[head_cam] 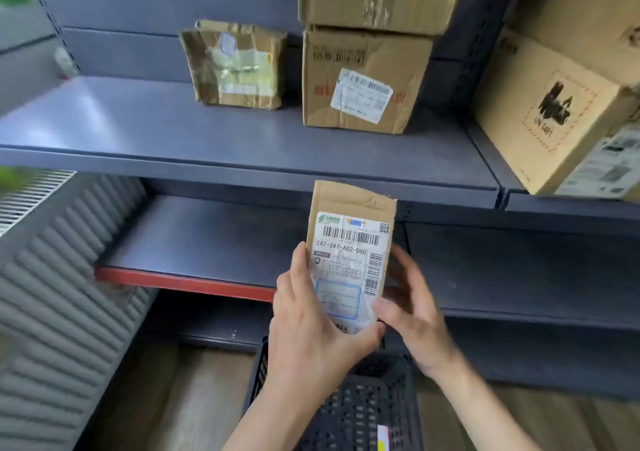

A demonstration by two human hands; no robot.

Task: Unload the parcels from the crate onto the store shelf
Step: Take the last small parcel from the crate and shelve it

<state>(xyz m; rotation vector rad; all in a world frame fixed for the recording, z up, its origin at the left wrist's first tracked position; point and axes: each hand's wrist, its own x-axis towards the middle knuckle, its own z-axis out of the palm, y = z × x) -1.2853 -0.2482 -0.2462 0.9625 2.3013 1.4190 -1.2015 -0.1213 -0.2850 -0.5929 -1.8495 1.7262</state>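
Note:
I hold a small flat cardboard parcel (349, 246) upright in front of the shelving, its white shipping label with barcodes facing me. My left hand (311, 329) grips its lower left edge, thumb across the bottom of the label. My right hand (412, 308) grips the lower right edge, thumb on the front and fingers behind. Below my wrists sits the black perforated plastic crate (360, 412) on the floor. The grey upper shelf (173, 128) lies above the parcel.
On the upper shelf stand a crumpled taped parcel (235, 66) and two stacked cardboard boxes (363, 80). A larger box (540, 115) fills the shelf bay to the right. A lower shelf (207, 243) with a red front edge is behind the parcel. A ribbed grey panel (62, 295) is left.

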